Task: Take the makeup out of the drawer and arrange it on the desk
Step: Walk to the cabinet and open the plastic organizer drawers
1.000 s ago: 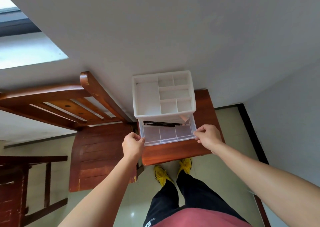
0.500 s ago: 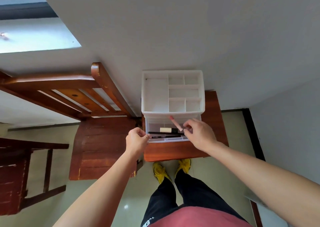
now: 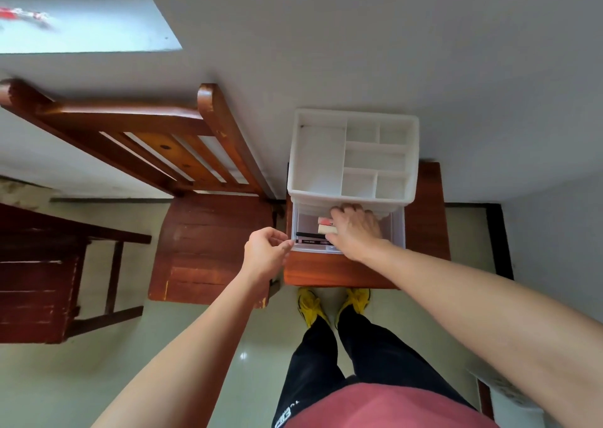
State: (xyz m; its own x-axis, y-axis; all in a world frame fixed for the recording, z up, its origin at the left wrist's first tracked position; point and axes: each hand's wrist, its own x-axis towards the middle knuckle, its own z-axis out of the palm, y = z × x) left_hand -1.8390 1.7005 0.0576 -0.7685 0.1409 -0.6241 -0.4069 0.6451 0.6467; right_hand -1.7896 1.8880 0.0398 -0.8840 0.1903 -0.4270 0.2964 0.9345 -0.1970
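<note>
Makeup is seen in the pulled-out clear drawer of a white organizer: a pink tube, a cream tube and dark pencils. It is partly covered by the right hand, fingers bent down into the drawer; whether anything is gripped cannot be told. The drawer's front left corner is pinched by the left hand. The organizer is set on a small wooden desk, beside a wooden chair.

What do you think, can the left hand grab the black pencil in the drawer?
Probably yes: the drawer is open and the black pencil lies uncovered near the left hand, which pinches the drawer's corner.
</note>
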